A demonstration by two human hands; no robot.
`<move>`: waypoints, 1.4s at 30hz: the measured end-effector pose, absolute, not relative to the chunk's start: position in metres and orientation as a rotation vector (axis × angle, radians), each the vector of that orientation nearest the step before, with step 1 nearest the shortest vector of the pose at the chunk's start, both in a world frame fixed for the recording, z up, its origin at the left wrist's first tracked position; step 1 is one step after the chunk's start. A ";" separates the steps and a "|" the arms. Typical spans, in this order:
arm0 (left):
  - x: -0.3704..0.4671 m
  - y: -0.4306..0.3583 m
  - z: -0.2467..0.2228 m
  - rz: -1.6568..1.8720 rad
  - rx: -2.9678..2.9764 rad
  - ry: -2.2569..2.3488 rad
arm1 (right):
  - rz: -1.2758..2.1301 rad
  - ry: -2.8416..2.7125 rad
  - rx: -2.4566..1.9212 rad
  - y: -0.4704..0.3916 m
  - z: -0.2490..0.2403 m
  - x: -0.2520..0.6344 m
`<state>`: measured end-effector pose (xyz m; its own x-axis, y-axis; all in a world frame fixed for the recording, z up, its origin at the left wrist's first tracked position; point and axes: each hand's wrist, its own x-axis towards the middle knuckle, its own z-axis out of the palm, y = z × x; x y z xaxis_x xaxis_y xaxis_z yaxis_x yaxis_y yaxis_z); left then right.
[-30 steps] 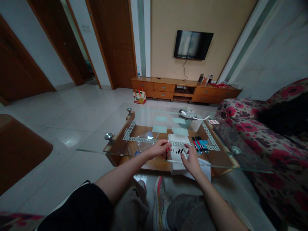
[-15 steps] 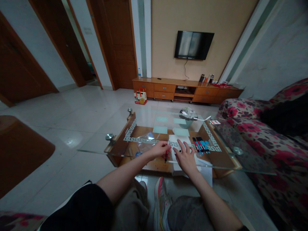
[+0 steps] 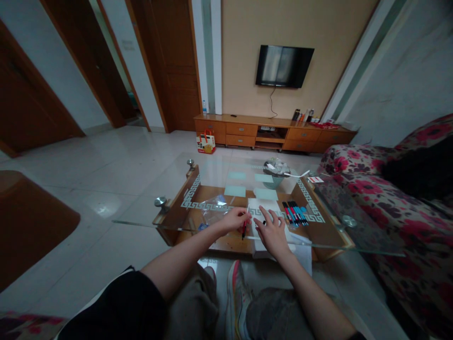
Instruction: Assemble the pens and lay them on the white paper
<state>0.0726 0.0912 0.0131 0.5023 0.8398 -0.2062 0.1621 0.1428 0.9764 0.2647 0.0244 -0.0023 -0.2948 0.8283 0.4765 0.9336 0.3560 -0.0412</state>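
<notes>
A glass surface [image 3: 170, 208] stands in a dim living room. The left hand [image 3: 235, 219] pinches a red pen [image 3: 244, 227]; the right hand [image 3: 272, 230], fingers spread, presses the white paper [image 3: 262, 205]. Best to keep the paper pinned. Beyond lie the spare pens [image 3: 294, 212].

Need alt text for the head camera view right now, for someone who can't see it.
Seated at a glass coffee table, the left hand holds a red pen while the right hand lies flat on white paper. A row of pens lies to the right; a clear plastic bag to the left.
</notes>
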 end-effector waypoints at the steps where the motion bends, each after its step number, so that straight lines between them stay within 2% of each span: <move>1: 0.073 0.091 0.015 0.620 1.359 0.963 | -0.351 -2.205 -1.538 0.025 -0.003 0.265; 8: 0.076 0.084 0.030 0.610 1.333 0.977 | -0.367 -2.236 -1.531 0.025 -0.003 0.265; 16: 0.074 0.083 0.030 0.596 1.296 0.966 | -0.233 -2.191 -1.461 0.023 0.000 0.265; 23: 0.074 0.083 0.027 0.531 1.344 0.949 | 0.287 -1.602 -1.307 0.028 0.010 0.280; 27: 0.073 0.081 0.025 0.430 1.457 0.887 | 0.677 -1.211 -1.243 0.035 0.002 0.295; 30: 0.073 0.079 0.030 0.358 1.553 0.850 | 0.824 -1.101 -1.182 0.037 -0.003 0.297; 42: 0.073 0.071 0.040 0.289 1.746 0.705 | 0.812 -1.255 -1.219 0.028 0.005 0.284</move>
<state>0.0733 0.0714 0.0399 0.7876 0.5937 -0.1649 0.3074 -0.1466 0.9402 0.2836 0.0280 0.0049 0.1890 0.9496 0.2500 0.1612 0.2211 -0.9618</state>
